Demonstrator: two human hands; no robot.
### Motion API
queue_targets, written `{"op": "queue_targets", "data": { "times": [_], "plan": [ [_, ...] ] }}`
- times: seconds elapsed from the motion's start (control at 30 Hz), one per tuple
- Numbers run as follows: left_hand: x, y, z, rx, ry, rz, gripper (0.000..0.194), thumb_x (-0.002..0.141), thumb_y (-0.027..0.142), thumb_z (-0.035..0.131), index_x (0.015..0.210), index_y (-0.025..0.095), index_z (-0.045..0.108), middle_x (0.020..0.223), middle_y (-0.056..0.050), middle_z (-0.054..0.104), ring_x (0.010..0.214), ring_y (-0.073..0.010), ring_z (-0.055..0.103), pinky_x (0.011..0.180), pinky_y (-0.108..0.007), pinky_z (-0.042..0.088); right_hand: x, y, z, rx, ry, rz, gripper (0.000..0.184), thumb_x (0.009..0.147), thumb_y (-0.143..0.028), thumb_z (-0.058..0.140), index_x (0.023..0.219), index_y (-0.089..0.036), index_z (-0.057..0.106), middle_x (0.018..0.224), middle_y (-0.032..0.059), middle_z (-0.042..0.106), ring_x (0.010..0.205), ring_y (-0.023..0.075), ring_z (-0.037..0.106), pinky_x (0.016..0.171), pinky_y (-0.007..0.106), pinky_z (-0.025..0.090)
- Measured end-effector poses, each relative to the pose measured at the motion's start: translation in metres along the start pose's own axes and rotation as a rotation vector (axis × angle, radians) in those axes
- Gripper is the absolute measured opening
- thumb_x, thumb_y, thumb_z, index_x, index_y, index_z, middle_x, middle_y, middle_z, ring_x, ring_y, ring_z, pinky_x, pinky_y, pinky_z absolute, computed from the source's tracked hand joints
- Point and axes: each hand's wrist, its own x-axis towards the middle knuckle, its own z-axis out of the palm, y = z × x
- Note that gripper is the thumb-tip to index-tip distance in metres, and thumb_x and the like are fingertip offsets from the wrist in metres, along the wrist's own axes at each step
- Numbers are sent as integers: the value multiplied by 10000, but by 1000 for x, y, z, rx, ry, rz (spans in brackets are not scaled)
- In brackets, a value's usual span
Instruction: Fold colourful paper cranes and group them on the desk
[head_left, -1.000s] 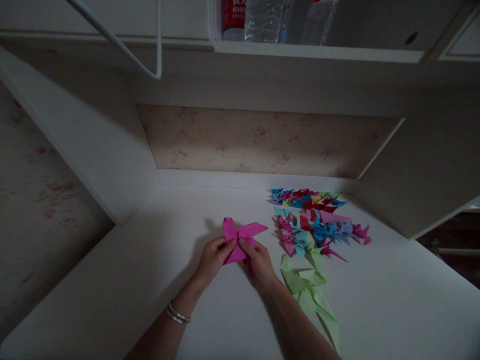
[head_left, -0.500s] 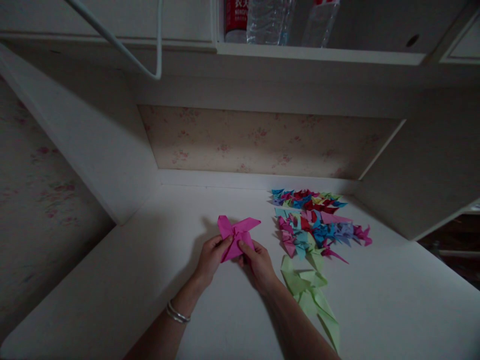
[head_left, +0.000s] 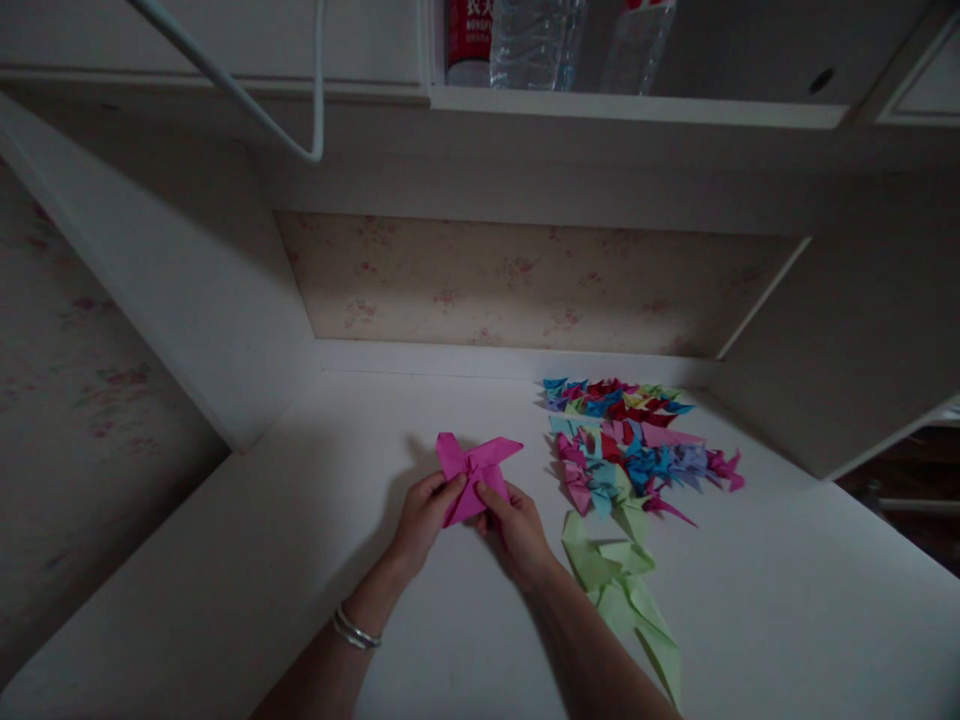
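Between my two hands is a folded magenta origami paper [head_left: 480, 480], with two flaps pointing away from me at its far end. My left hand [head_left: 421, 522] pinches its left side, thumb on top. On the right side, my right hand [head_left: 517, 528] grips it with the thumb pressed near the middle and the other fingers underneath. Large pale green origami pieces [head_left: 619, 585] lie on the table just right of my right forearm. Beyond them spreads a pile of small multicoloured origami figures [head_left: 637, 455].
The white tabletop [head_left: 262, 560] runs back to a wallpapered panel [head_left: 517, 285]. Overhead, a shelf [head_left: 637, 105] holds clear plastic bottles [head_left: 529, 45] and a red-labelled one. A white cable [head_left: 247, 105] hangs at upper left. Side panels [head_left: 840, 330] flank the desk.
Almost nothing differs. Both hands keep the same hold on the magenta origami paper, and its far flaps sit very slightly lower in view.
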Motion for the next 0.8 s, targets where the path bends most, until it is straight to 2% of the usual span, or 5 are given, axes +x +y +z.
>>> {"op": "queue_targets", "data": {
  "times": [0.2,0.47,0.8],
  "plan": [
    [-1,1,0,17,5,-19,363,751,448,653,863,106,698,717,-42,653,633,-146,543,572,-233,388,-1,0,1,-1,14,14,294,768,-406,693,710,-126,623,547,2,576,446,87,449,451,223,325],
    [-3,7,1,10,7,-24,383,714,483,677,783,108,698,686,-36,646,612,-145,538,556,-230,376,-3,-7,3,0,16,17,323,739,-437,712,687,-130,623,541,4,575,446,91,444,455,227,327],
    [-2,4,1,-16,-8,-40,423,724,484,667,889,97,711,727,-54,668,627,-154,557,564,-239,389,-1,-4,3,-7,13,18,315,762,-423,695,679,-130,615,538,6,579,458,93,459,470,228,337]
  ]
}}
